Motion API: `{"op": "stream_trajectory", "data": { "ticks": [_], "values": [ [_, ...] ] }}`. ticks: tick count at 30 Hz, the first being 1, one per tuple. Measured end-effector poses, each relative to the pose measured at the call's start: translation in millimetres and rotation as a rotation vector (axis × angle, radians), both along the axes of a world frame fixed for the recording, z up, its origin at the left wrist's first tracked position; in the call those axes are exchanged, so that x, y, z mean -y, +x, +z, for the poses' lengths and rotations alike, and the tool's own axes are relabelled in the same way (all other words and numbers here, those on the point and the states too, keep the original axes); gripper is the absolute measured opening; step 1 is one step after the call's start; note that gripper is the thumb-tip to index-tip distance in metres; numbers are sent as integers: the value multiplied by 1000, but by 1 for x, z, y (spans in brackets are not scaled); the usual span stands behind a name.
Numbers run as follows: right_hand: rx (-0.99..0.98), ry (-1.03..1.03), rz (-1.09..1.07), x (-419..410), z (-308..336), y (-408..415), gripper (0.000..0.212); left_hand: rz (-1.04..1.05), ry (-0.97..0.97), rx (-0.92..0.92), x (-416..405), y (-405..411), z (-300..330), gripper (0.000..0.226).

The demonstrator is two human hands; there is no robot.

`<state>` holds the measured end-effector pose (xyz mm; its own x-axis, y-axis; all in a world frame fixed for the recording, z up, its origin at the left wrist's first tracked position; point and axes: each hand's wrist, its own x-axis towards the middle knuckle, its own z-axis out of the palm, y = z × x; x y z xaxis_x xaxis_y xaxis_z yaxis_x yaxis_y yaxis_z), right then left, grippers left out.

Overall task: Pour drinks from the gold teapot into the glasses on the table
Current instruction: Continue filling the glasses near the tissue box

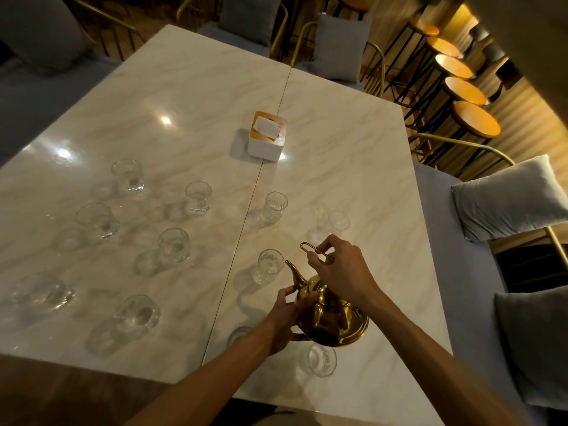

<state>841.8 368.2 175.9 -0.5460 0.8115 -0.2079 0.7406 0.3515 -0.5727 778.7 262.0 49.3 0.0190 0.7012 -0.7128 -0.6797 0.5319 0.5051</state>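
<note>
while hands grip teapot (333,318), glasses (270,265) (clear) crowd, tissue box (266,137)

glass (238,335) behind forearm, teapot (333,321) lid hidden

Our right hand (341,269) grips the handle above the teapot (333,318), which stands on the table (184,96); our left hand (287,318) touches its left side. One glass (269,265) stands just beyond the left hand, another (321,359) just nearer than it. More glasses (172,247) spread well to its left. A tissue box (267,136) sits far beyond both hands.
</note>
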Motion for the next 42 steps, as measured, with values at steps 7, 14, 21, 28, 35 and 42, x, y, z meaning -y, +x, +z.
{"op": "stream_trajectory", "data": {
  "ticks": [7, 14, 21, 28, 35, 42],
  "values": [
    [-80, -1, -71, 7, 3, 13, 20, -2, 28, -68, 2, -3, 1, 93],
    [-188, -15, -110, 11, 9, 16, 17, 30, 101, -159, 4, -13, 11, 98],
    [-310, -8, -107, -9, 26, 7, 18, 66, 141, -252, -20, -29, 23, 103],
    [-377, 1, -115, -54, 42, -9, 17, 98, 164, -298, -73, -52, 39, 101],
    [-345, -5, -65, -106, 43, -33, 14, 121, 165, -258, -123, -71, 36, 97],
    [-253, -34, 4, -143, 31, -63, 12, 127, 87, -187, -152, -79, 19, 105]
  ]
}}
